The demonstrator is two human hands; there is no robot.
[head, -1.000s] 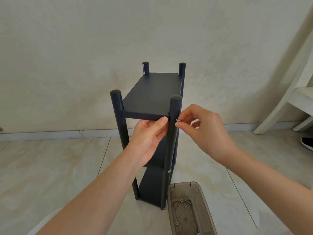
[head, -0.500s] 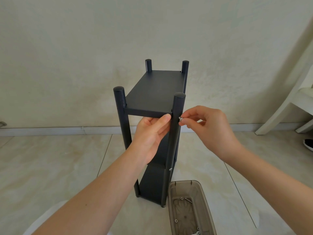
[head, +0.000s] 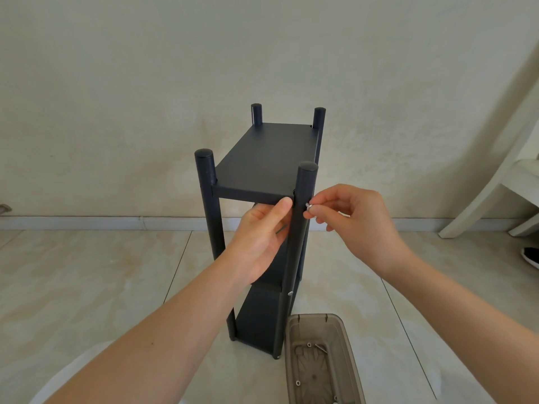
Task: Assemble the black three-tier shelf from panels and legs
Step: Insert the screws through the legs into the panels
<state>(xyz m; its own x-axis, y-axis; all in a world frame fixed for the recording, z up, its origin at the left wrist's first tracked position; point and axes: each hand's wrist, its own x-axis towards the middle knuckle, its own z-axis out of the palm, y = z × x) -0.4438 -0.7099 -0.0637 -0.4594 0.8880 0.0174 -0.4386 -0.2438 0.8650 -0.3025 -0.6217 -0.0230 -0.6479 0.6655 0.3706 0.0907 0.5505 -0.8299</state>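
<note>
1. Shelf (head: 262,158) stands upright on the tiled floor (head: 87,287), close to the wall's skirting. It has three black panels between four round legs.
2. Your right hand (head: 358,225) pinches a silver screw (head: 308,206) against the near right leg (head: 303,228). Keep it square to the hole and turn it gently until the thread catches.
3. Your left hand (head: 259,243) grips the top panel's near corner, thumb on its edge and fingers hidden behind. Hold the joint flush.
4. The finish is matte black, and a fitted screw head (head: 290,293) glints lower down that leg.
5. A brown tub (head: 316,316) of spare screws sits beside the leg's foot.
</note>
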